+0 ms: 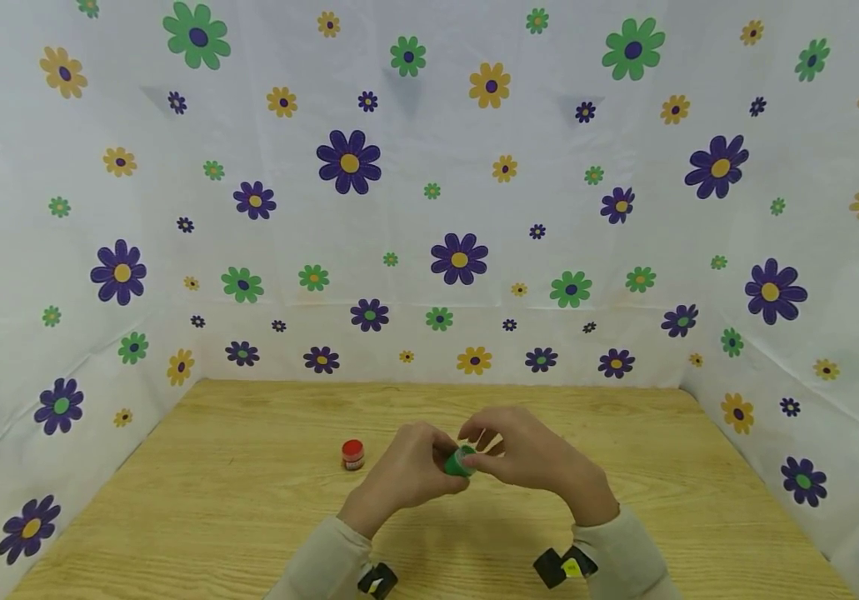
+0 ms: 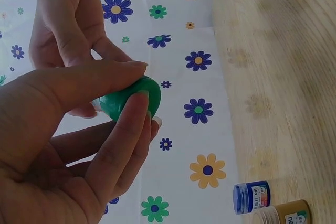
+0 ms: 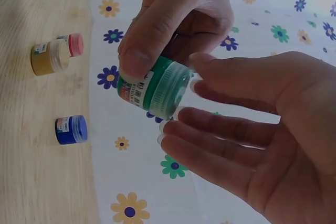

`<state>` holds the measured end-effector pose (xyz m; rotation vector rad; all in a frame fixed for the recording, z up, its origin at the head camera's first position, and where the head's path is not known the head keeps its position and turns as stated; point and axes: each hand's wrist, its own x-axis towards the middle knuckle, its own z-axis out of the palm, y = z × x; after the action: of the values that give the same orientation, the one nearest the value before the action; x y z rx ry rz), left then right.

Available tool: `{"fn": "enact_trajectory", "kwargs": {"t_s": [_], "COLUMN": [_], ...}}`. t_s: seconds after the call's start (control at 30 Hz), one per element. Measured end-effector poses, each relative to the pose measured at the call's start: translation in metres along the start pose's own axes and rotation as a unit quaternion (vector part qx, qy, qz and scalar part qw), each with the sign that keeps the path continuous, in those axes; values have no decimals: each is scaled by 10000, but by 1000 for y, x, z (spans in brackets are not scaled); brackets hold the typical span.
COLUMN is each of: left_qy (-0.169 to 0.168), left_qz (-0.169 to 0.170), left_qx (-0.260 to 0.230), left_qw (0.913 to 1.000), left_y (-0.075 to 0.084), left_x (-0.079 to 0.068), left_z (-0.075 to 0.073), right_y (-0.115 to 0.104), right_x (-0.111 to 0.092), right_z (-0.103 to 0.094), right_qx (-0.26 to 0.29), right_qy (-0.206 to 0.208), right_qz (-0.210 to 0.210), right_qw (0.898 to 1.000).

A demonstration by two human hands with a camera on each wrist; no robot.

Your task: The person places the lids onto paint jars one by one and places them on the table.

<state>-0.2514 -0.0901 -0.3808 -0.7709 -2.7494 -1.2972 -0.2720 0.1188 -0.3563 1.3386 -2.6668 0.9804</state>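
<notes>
A small green paint jar (image 1: pixel 459 463) with a clear ridged lid (image 3: pixel 174 88) is held above the wooden table. My left hand (image 1: pixel 412 471) grips its body between thumb and fingers, and the jar lies tilted with its lid toward the right. Close by the lid is my right hand (image 1: pixel 525 450), its fingers spread and mostly straight. In the right wrist view the right thumb and fingertips are at the lid's edge; firm contact is hard to make out. The jar's green base (image 2: pixel 142 98) faces the left wrist camera.
A red paint jar (image 1: pixel 352 454) stands on the wooden table (image 1: pixel 249 508), left of my hands. The wrist views also show a blue jar (image 3: pixel 71 129) and a tan-yellow jar (image 3: pixel 50 57). Flower-printed white sheeting (image 1: pixel 414 225) walls the table's back and sides.
</notes>
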Motion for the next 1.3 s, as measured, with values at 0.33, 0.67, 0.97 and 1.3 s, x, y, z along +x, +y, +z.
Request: {"fn": "enact_trajectory", "kwargs": {"t_s": [0.33, 0.67, 0.97, 1.3], "left_qy": [-1, -7, 4, -2], "left_qz": [-33, -13, 9, -13], "left_qx": [-46, -98, -96, -51], "left_qw": [10000, 10000, 10000, 10000], "left_y": [0, 0, 0, 1], "left_x": [0, 0, 0, 0], "left_z": [-1, 0, 0, 0], "right_y": [2, 4, 2, 2], "right_x": [0, 1, 2, 2], "right_z": [1, 1, 1, 2], "right_qx": [202, 458, 189, 185], "right_qy": [-85, -132, -91, -99], "right_qz": [-319, -336, -23, 39], "right_qw": [9993, 9983, 9998, 9998]}}
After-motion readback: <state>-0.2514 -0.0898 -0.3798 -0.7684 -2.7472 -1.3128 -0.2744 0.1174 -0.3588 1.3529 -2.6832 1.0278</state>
